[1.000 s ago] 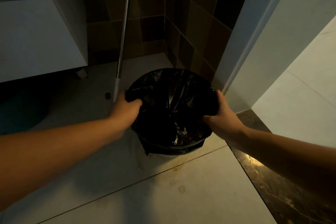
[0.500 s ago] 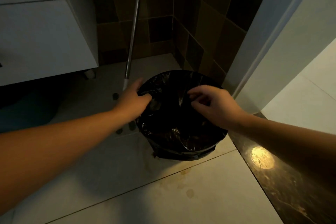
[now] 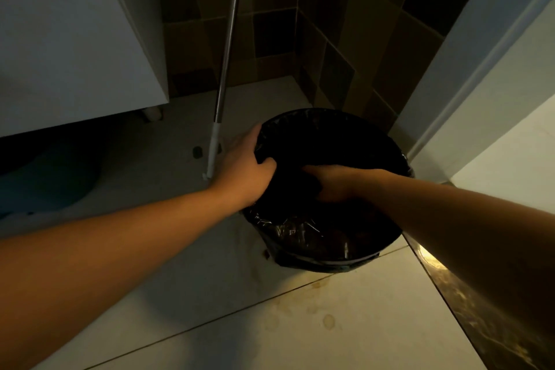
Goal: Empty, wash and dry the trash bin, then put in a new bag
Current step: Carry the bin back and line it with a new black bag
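The trash bin (image 3: 324,258) stands on the floor (image 3: 345,324) in a corner; the left hand (image 3: 240,171) grips the black bag (image 3: 300,234) at the rim; the right hand (image 3: 336,183) reaches inside, its grip hidden. Gather all edges first, then lift slowly so nothing spills.

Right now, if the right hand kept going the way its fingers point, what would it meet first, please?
The right hand points leftward inside the bin, so it would likely meet the bunched black bag gripped by the left hand. Depth there is too dark to be sure.
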